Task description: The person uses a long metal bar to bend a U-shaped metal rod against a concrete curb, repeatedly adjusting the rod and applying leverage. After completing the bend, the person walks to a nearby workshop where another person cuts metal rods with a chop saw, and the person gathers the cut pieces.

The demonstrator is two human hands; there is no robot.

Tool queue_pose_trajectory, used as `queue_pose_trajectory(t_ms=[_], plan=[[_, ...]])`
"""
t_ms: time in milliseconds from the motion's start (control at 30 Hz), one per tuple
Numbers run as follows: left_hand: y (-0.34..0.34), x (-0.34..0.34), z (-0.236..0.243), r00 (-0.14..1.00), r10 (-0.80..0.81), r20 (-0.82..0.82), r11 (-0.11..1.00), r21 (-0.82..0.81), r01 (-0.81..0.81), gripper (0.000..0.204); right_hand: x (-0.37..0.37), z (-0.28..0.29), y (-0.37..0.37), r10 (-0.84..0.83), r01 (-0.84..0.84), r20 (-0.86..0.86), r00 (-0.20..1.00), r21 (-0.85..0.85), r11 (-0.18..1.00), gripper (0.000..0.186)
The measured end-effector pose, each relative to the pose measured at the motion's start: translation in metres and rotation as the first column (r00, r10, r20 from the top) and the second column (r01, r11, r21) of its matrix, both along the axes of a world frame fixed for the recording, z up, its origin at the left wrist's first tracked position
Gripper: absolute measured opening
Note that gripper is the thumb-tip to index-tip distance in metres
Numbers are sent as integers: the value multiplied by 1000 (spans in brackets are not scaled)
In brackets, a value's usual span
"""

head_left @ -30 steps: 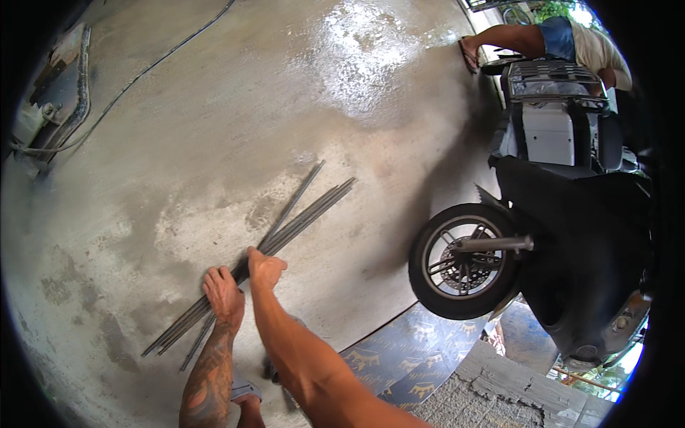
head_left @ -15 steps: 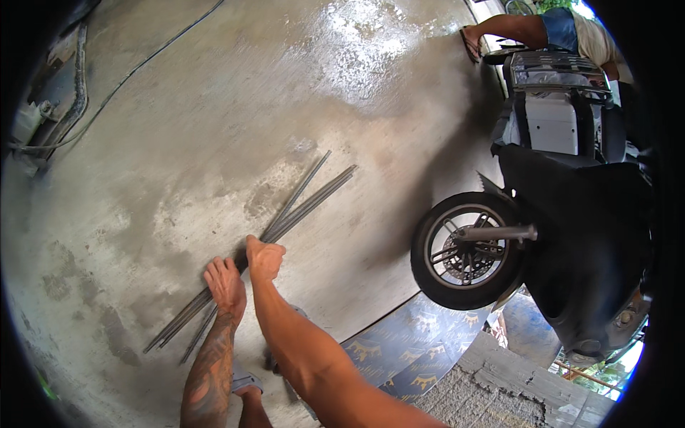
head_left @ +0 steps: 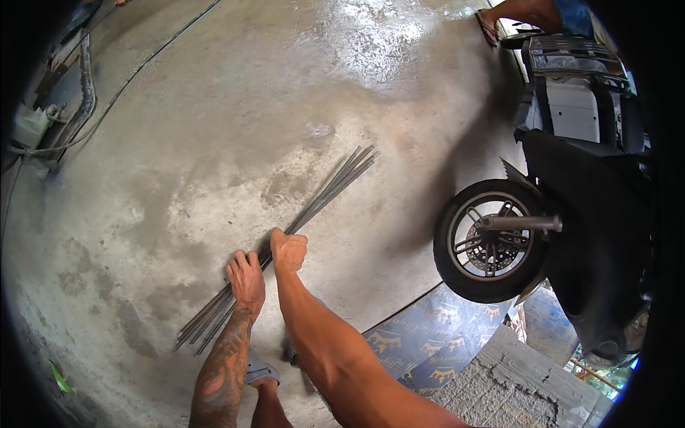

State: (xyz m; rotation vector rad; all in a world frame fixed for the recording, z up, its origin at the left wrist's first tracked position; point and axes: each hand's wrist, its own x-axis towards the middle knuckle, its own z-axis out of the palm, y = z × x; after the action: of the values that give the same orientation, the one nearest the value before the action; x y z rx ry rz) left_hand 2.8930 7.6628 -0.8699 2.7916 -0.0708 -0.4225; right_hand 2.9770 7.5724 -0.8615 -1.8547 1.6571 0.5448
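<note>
A bundle of several long thin grey metal rods [head_left: 325, 196] runs diagonally over the concrete floor [head_left: 214, 128], from lower left to upper right. My left hand [head_left: 246, 278] is wrapped around the bundle near its lower part. My right hand [head_left: 289, 250] grips the same rods just above it, fist closed. The rods' far ends fan out slightly near the middle of the floor; the near ends splay out below my left hand. My tattooed left forearm and bare right forearm come in from the bottom edge.
A dark scooter [head_left: 592, 200] stands at the right, its front wheel [head_left: 492, 239] close to the rods. Another person's leg [head_left: 521, 11] is at the top right. Hoses and a cable [head_left: 85, 85] lie at the left. A patterned blue mat [head_left: 421, 342] and concrete block [head_left: 506, 385] sit lower right.
Both hands keep hold of the rods. The loose rods have closed up into a tighter bundle, and the scooter wheel lies nearer the middle of the view.
</note>
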Motion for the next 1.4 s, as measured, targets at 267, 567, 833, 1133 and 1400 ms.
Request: queue_pose_trajectory(t_ms=[267, 567, 833, 1133, 1400], plan=[[-6, 4, -6, 1000, 12, 18, 997, 71, -13, 12, -2, -8, -10, 105, -105, -17, 994, 13, 994, 61], [-8, -1, 20, 998, 64, -13, 998, -29, -65, 24, -28, -2, -20, 112, -94, 279, 954, -78, 993, 50], [41, -14, 136, 999, -7, -47, 958, -286, -7, 38, -33, 144, 20, -666, 204, 446, 598, 719, 665, 25], [99, -13, 308, 939, 313, -139, 568, -765, -302, 27, -47, 381, 114, -365, -266, 797, 481, 530, 805, 29], [122, 6, 386, 913, 408, 17, 489, -848, -203, 36, -52, 455, 145, -157, -528, 952, 264, 279, 802, 23]])
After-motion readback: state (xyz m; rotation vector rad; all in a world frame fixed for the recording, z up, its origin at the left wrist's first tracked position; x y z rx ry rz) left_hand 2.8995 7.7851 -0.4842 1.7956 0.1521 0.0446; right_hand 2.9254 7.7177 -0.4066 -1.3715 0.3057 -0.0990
